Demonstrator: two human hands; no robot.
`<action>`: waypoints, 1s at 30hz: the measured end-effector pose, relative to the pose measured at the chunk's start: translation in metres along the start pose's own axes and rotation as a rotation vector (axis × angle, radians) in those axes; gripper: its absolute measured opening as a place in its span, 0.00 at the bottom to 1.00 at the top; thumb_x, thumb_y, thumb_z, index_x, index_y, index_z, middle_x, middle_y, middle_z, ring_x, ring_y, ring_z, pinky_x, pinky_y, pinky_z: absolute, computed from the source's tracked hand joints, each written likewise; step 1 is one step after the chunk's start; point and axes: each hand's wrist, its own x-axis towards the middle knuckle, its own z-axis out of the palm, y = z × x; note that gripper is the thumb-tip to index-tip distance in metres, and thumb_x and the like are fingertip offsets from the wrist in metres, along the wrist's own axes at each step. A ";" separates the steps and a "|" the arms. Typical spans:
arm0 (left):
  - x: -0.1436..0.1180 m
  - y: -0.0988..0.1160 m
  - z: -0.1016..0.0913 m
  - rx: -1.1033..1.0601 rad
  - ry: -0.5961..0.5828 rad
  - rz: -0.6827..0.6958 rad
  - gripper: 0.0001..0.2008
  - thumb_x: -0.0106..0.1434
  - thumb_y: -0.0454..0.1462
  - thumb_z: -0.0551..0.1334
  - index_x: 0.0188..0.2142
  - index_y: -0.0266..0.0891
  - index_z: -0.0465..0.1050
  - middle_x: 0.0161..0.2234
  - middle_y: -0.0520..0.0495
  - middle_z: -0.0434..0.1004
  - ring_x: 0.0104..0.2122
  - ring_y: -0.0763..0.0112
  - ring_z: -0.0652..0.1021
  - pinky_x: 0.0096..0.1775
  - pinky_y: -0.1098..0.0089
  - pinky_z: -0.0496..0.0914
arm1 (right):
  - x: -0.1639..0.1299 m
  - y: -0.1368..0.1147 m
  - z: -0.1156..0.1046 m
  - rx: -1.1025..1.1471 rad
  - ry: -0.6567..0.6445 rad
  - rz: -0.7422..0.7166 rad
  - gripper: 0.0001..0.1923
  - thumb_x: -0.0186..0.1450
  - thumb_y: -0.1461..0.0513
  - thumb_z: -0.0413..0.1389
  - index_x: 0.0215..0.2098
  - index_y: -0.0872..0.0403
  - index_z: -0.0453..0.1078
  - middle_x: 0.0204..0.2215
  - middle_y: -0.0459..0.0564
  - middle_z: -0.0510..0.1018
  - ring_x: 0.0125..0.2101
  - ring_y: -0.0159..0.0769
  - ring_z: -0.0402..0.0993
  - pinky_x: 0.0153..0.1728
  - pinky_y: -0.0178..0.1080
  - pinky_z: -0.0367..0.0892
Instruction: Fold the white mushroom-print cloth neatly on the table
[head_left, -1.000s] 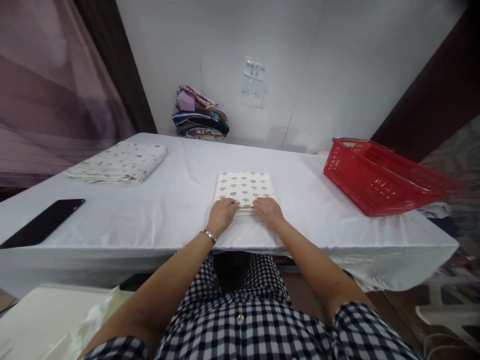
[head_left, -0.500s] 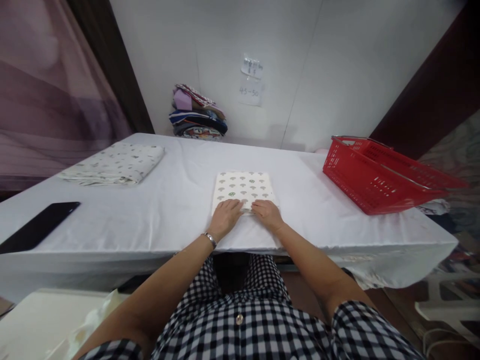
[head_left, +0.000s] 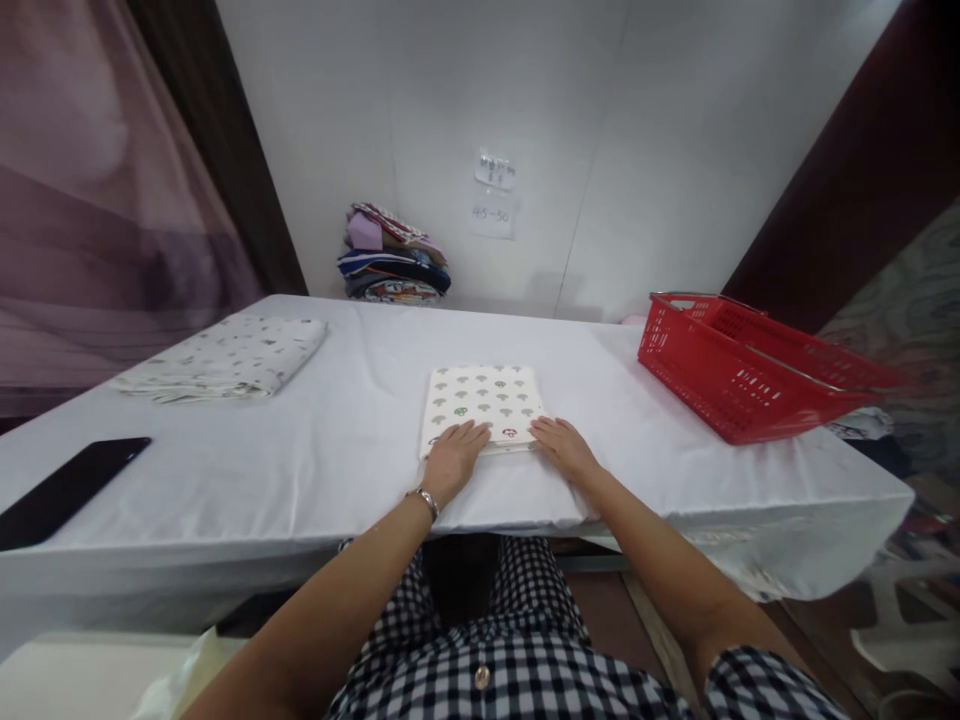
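Observation:
A folded white cloth [head_left: 484, 397] printed with small grey-green motifs, one green and one red, lies flat at the middle of the table. My left hand [head_left: 456, 455] rests flat on its near left part, fingers stretched out; a metal bracelet circles that wrist. At the near right corner of the cloth, my right hand [head_left: 564, 447] lies with extended fingers, the tips touching the edge. Neither hand grips anything. Part of the cloth's near edge is hidden under the hands.
The table [head_left: 360, 400] has a white cover. Another folded patterned cloth [head_left: 232, 355] lies at the left, behind a black phone-like slab [head_left: 71, 490]. A red basket [head_left: 750, 375] stands at the right. Stacked fabrics [head_left: 394, 255] sit by the wall below paper signs [head_left: 493, 195].
My right hand has slid right, away from the left hand, to the cloth's corner. A red motif between the hands now shows. The camera view has tilted slightly upward.

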 end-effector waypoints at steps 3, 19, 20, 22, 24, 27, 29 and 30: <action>0.000 -0.001 0.001 0.004 0.008 0.000 0.19 0.65 0.31 0.49 0.53 0.46 0.68 0.56 0.50 0.67 0.57 0.61 0.66 0.55 0.54 0.62 | 0.001 -0.003 0.003 0.012 0.034 0.027 0.15 0.67 0.63 0.49 0.50 0.48 0.70 0.50 0.51 0.73 0.54 0.40 0.66 0.54 0.51 0.59; -0.001 -0.001 0.000 0.009 0.042 0.023 0.21 0.64 0.29 0.50 0.53 0.46 0.68 0.56 0.49 0.68 0.57 0.61 0.67 0.54 0.54 0.62 | 0.053 0.020 -0.008 0.272 0.165 0.700 0.13 0.63 0.60 0.49 0.36 0.50 0.76 0.36 0.46 0.81 0.38 0.36 0.76 0.40 0.37 0.70; -0.001 -0.001 0.000 0.008 0.044 0.022 0.21 0.63 0.29 0.50 0.53 0.47 0.68 0.56 0.49 0.68 0.57 0.61 0.67 0.54 0.54 0.62 | 0.060 0.022 -0.007 0.256 0.145 0.717 0.12 0.62 0.59 0.50 0.34 0.51 0.76 0.34 0.47 0.81 0.36 0.36 0.76 0.38 0.37 0.69; -0.001 -0.001 0.000 0.008 0.043 0.021 0.21 0.63 0.29 0.49 0.53 0.46 0.68 0.55 0.49 0.68 0.56 0.62 0.67 0.53 0.54 0.63 | 0.074 0.023 -0.003 0.219 0.095 0.767 0.11 0.61 0.57 0.52 0.30 0.53 0.76 0.30 0.49 0.80 0.32 0.37 0.76 0.33 0.35 0.68; -0.001 -0.001 -0.001 0.005 0.040 0.020 0.21 0.64 0.30 0.49 0.53 0.46 0.68 0.55 0.49 0.68 0.56 0.62 0.67 0.53 0.55 0.63 | 0.084 0.024 0.002 0.182 0.045 0.818 0.12 0.60 0.55 0.55 0.27 0.54 0.74 0.26 0.51 0.80 0.29 0.36 0.76 0.30 0.34 0.66; -0.001 -0.001 -0.001 -0.001 0.046 0.023 0.21 0.64 0.30 0.48 0.53 0.46 0.68 0.56 0.49 0.68 0.56 0.63 0.67 0.53 0.55 0.64 | 0.095 0.025 0.008 0.138 -0.015 0.885 0.13 0.57 0.53 0.58 0.27 0.54 0.73 0.25 0.52 0.79 0.28 0.37 0.75 0.26 0.33 0.64; 0.000 -0.001 -0.001 0.000 0.047 0.023 0.21 0.64 0.30 0.48 0.53 0.47 0.68 0.55 0.50 0.68 0.56 0.63 0.68 0.53 0.55 0.64 | 0.100 0.025 0.009 0.123 -0.047 0.918 0.12 0.55 0.53 0.59 0.27 0.55 0.73 0.26 0.53 0.79 0.28 0.38 0.76 0.25 0.33 0.64; 0.000 -0.001 -0.001 0.003 0.047 0.021 0.21 0.64 0.30 0.48 0.53 0.47 0.69 0.55 0.50 0.69 0.56 0.62 0.68 0.53 0.55 0.64 | 0.102 0.026 0.009 0.120 -0.061 0.932 0.12 0.55 0.54 0.60 0.27 0.55 0.73 0.27 0.54 0.79 0.28 0.39 0.76 0.24 0.34 0.64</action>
